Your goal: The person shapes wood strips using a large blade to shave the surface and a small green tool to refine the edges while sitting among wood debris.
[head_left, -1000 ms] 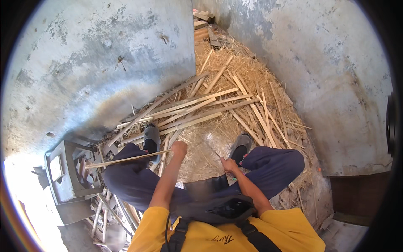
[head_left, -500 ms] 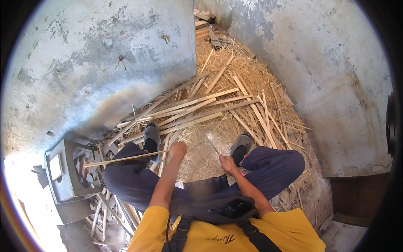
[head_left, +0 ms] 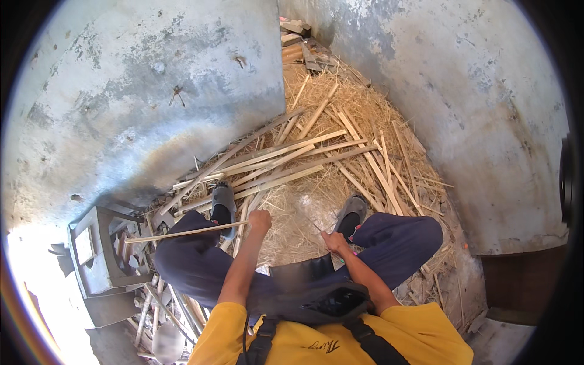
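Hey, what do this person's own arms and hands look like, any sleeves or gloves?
The left hand and right hand are bare, without gloves; the forearms are uncovered, with no wristwear visible. Short, plain yellow fabric sleeves cover the upper arms. A thin black cable runs beside the left black shoulder strap.

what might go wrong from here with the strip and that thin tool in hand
1. The thin tool in the right hand sits close to the right shoe; if it has an edge, which is too small to tell, a slip might catch the foot.
2. The wooden strip in the left hand crosses above the left leg, so splinters could snag the trousers.
3. Loose sticks near both feet might trip someone standing up.
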